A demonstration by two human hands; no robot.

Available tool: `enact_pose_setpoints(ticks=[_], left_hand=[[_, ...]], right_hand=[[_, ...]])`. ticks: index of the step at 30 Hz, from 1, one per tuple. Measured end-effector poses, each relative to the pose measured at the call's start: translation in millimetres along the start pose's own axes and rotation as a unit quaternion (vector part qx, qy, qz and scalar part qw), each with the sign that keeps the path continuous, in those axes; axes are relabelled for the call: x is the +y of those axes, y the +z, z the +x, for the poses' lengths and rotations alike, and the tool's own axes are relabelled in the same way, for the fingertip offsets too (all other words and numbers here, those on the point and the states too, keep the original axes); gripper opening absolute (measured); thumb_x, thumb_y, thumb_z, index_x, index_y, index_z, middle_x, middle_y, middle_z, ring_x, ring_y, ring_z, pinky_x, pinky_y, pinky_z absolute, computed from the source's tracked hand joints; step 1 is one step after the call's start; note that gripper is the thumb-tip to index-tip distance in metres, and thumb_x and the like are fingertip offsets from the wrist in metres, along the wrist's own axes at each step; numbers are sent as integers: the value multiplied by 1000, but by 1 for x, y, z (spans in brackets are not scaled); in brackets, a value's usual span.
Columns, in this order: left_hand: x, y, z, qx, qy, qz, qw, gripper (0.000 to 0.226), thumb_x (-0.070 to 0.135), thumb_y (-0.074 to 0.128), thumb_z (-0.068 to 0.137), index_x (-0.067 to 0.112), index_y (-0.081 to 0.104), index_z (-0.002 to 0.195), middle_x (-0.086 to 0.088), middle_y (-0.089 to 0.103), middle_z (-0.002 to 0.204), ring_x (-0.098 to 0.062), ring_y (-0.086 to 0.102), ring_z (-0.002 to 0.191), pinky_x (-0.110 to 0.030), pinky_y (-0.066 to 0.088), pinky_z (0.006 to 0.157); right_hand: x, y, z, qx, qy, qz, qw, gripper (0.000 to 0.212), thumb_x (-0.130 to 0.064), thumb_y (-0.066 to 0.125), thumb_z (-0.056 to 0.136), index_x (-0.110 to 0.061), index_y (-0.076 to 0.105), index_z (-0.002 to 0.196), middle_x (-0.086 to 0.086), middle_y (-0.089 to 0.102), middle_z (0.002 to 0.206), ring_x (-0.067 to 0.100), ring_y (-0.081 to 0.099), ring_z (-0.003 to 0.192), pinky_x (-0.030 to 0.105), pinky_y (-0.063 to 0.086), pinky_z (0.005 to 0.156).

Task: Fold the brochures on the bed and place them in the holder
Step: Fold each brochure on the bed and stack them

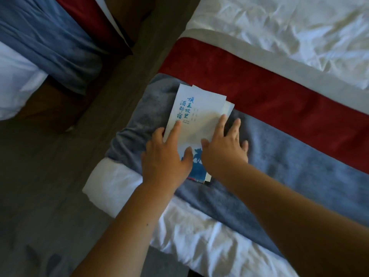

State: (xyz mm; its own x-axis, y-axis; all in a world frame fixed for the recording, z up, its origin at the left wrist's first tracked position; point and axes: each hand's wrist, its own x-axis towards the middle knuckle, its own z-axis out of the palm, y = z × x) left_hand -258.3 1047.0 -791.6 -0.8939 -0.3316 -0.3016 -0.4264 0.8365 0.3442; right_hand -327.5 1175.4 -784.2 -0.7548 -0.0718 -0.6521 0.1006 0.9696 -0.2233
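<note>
A white folded brochure point(197, 114) with blue characters and a blue picture at its near end lies on the blue band of the bed runner point(289, 156). More white sheets stick out under it along its right edge. My left hand point(165, 156) presses flat on the brochure's left side, fingers straight. My right hand point(225, 148) presses on its right side, fingers spread, some reaching onto the runner. No holder is in view.
The runner's red band point(259, 90) and a grey border lie beyond, then rumpled white bedding point(299, 27). A second bed point(40, 47) with the same runner stands at the left across a strip of brown floor point(50, 176).
</note>
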Motion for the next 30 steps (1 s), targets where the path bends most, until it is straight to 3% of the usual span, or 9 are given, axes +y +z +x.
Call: enact_pose_setpoints(ticks=[3, 6, 10, 12, 15, 18, 20, 24, 30], left_hand=[[3, 2, -5, -20, -14, -16, 1000, 69, 49, 45, 103, 33, 13, 162, -7, 44, 145, -28, 45, 129, -41, 48, 100], [10, 6, -16, -43, -26, -45, 998, 67, 51, 43, 103, 33, 16, 162, -10, 46, 138, -28, 49, 124, -40, 49, 98], [19, 15, -10, -46, -72, -82, 993, 62, 52, 38, 105, 41, 14, 161, -13, 43, 134, -25, 52, 105, -37, 47, 88], [25, 22, -6, -29, -85, -59, 994, 62, 51, 31, 107, 40, 4, 162, -14, 37, 133, -21, 47, 92, -33, 43, 80], [28, 39, -15, 20, -93, -14, 995, 64, 55, 21, 105, 36, 1, 163, -16, 36, 134, -26, 54, 96, -38, 50, 78], [24, 58, -22, 52, -82, 10, 995, 68, 57, 31, 103, 31, 12, 163, -17, 43, 132, -30, 58, 98, -41, 54, 70], [24, 64, -19, 63, -84, -3, 994, 64, 51, 36, 104, 32, 16, 162, -18, 45, 134, -32, 58, 99, -43, 54, 68], [30, 60, -20, 64, -90, -10, 994, 61, 47, 34, 105, 35, 16, 162, -15, 42, 138, -33, 56, 107, -45, 54, 73], [45, 49, -16, 62, -110, -31, 991, 60, 42, 33, 106, 39, 12, 162, -8, 36, 130, -25, 51, 105, -38, 50, 73]], right_hand=[[13, 4, -8, 13, -12, -28, 999, 66, -43, 19, 109, -28, -21, 160, 2, -22, 170, 27, -15, 157, 62, -7, 123], [26, 5, -12, 33, -43, 0, 999, 67, -35, 27, 110, -22, -13, 163, -2, -7, 172, 28, -13, 158, 59, -5, 125], [22, 13, -25, 76, -50, 101, 991, 70, -19, 43, 105, -18, 4, 164, 3, 17, 169, 30, 18, 151, 49, 28, 123], [16, 17, -28, 97, -57, 101, 989, 66, -25, 41, 106, -20, 9, 163, 2, 20, 168, 31, 29, 142, 44, 40, 114], [13, 29, -30, 100, -45, 109, 988, 67, -47, 24, 102, -26, 5, 162, 4, 14, 165, 32, 35, 138, 45, 47, 104], [18, 42, -25, 125, -33, 129, 983, 70, -54, 25, 103, -28, -4, 162, 5, 20, 151, 32, 53, 118, 43, 53, 85], [20, 45, -16, 130, -22, 122, 984, 70, -51, 26, 105, -27, -5, 163, 9, 25, 145, 31, 58, 101, 36, 45, 72], [18, 36, -4, 119, -13, 114, 986, 64, -51, 19, 107, -34, -6, 163, 10, 38, 132, 21, 44, 70, 35, 38, 64], [33, 17, 9, 103, -51, 123, 986, 58, -47, 20, 110, -37, -1, 163, 11, 50, 132, 33, 58, 99, 38, 42, 74]])
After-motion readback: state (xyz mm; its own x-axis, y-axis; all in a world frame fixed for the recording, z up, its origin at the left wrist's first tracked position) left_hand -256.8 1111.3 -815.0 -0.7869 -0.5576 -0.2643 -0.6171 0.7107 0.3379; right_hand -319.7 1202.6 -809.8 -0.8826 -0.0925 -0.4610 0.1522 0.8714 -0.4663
